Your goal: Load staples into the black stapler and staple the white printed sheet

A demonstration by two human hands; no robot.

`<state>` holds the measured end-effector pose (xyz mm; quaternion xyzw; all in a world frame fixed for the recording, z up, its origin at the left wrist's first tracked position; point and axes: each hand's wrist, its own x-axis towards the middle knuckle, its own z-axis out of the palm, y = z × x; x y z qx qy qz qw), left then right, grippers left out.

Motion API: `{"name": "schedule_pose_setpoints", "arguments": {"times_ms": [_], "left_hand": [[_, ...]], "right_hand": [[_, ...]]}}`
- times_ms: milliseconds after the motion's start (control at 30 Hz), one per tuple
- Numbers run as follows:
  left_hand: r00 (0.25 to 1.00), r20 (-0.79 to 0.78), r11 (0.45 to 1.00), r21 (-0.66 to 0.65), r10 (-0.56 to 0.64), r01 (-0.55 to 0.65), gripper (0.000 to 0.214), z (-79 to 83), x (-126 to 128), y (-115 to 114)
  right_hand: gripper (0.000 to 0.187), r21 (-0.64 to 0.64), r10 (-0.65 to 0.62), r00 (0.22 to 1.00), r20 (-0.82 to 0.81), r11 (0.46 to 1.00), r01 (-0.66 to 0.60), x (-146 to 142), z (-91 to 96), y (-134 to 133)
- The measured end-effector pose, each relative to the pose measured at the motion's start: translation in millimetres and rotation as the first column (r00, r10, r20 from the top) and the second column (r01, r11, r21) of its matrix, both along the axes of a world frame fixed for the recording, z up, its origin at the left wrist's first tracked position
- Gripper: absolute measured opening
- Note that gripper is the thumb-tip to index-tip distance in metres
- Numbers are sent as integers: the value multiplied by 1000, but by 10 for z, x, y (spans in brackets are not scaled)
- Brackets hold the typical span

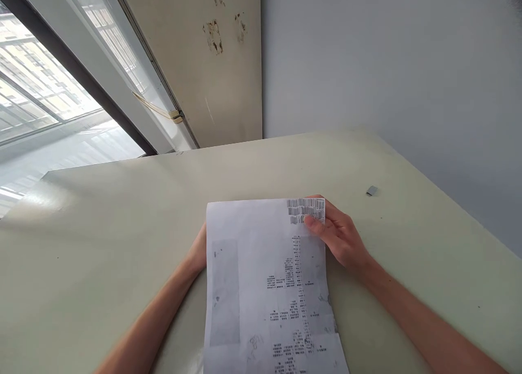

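A printed sheet of white paper (pixel 253 287) stands in front of me over the table, its lower part running out of view. Dense black print and a barcode-like block mark its right side, and a grey rectangle lies on its left. My right hand (pixel 340 235) grips the upper right corner, thumb on the front over the black block and fingers behind. My left hand (pixel 198 253) reaches behind the left edge of the paper; its fingers are hidden. Whether more sheets lie behind this one, I cannot tell.
The pale table (pixel 122 227) spreads around the paper. A small grey piece (pixel 371 190) lies on it at the right. Beyond stand a grey wall (pixel 367 58), a stained beige panel (pixel 220 86) and, at left, a window (pixel 41 80).
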<state>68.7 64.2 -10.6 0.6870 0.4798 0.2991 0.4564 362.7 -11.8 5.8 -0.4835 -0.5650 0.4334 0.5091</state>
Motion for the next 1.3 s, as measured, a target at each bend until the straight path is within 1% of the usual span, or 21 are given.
{"name": "schedule_pose_setpoints", "arguments": {"times_ms": [67, 133, 200, 267, 300, 333, 400, 433, 467, 500, 567, 633, 700, 800, 900, 967, 1000, 1067, 1167, 1233, 1300], "left_hand": [[1000, -10, 999, 41, -16, 17, 22, 38, 42, 43], [1000, 2, 995, 99, -7, 7, 17, 76, 87, 95], [998, 41, 985, 162, 53, -59, 27, 100, 109, 151], [988, 65, 964, 218, 140, -151, 36, 102, 93, 207], [979, 72, 950, 239, 190, -202, 39, 96, 72, 232], [967, 82, 934, 251, 242, -255, 41, 88, 48, 255], [934, 113, 899, 254, 339, -357, 43, 68, -2, 288], [918, 129, 884, 247, 375, -396, 43, 59, -21, 298], [905, 142, 874, 238, 401, -425, 44, 51, -34, 302], [896, 149, 867, 229, 419, -443, 44, 44, -42, 304], [888, 154, 861, 220, 433, -458, 44, 37, -42, 297], [885, 159, 859, 216, 437, -464, 44, 40, -29, 286], [886, 163, 860, 219, 434, -462, 43, 52, -9, 275], [890, 148, 865, 212, 431, -454, 43, 81, 24, 261], [889, 146, 867, 200, 434, -456, 43, 105, 43, 258], [889, 159, 869, 197, 429, -454, 42, 111, 47, 264], [890, 163, 871, 194, 425, -451, 42, 111, 46, 267], [890, 169, 872, 193, 423, -451, 41, 109, 45, 271], [887, 186, 872, 183, 424, -455, 41, 108, 44, 267], [885, 197, 875, 168, 421, -454, 42, 113, 45, 261], [883, 200, 876, 157, 424, -456, 43, 119, 46, 256]], "right_hand": [[25, -45, -66, 998, 19, 997, 67, 35, -9, 25], [31, -115, -153, 987, 53, 981, 158, 94, -31, 61], [37, -184, -229, 967, 112, 952, 246, 164, -67, 99], [39, -195, -301, 937, 177, 923, 333, 220, -114, 128], [38, -163, -345, 914, 212, 910, 381, 234, -136, 134], [40, -101, -395, 883, 252, 897, 430, 236, -153, 134], [46, 85, -492, 798, 349, 864, 496, 201, -166, 113], [46, 168, -517, 757, 400, 853, 494, 167, -160, 92], [41, 218, -513, 733, 446, 857, 466, 123, -147, 67], [34, 232, -484, 731, 482, 874, 426, 75, -131, 39], [23, 169, -379, 771, 512, 924, 342, -19, -103, -14], [19, 80, -267, 803, 533, 961, 266, -81, -100, -49], [17, 35, -196, 782, 592, 975, 218, -89, -126, -56], [16, 38, -174, 719, 672, 979, 201, -21, -179, -31], [21, 76, -209, 709, 674, 974, 215, 35, -190, -17], [27, 108, -217, 711, 669, 975, 196, 23, -175, -30], [30, 120, -204, 711, 673, 979, 166, 3, -168, -41], [38, 124, -135, 707, 694, 990, 67, -46, -171, -62], [57, 75, -11, 666, 746, 995, -67, -84, -233, -67], [67, 45, 18, 631, 776, 996, -83, -64, -294, -43], [70, 37, 14, 616, 788, 997, -71, -12, -341, -2]]}}
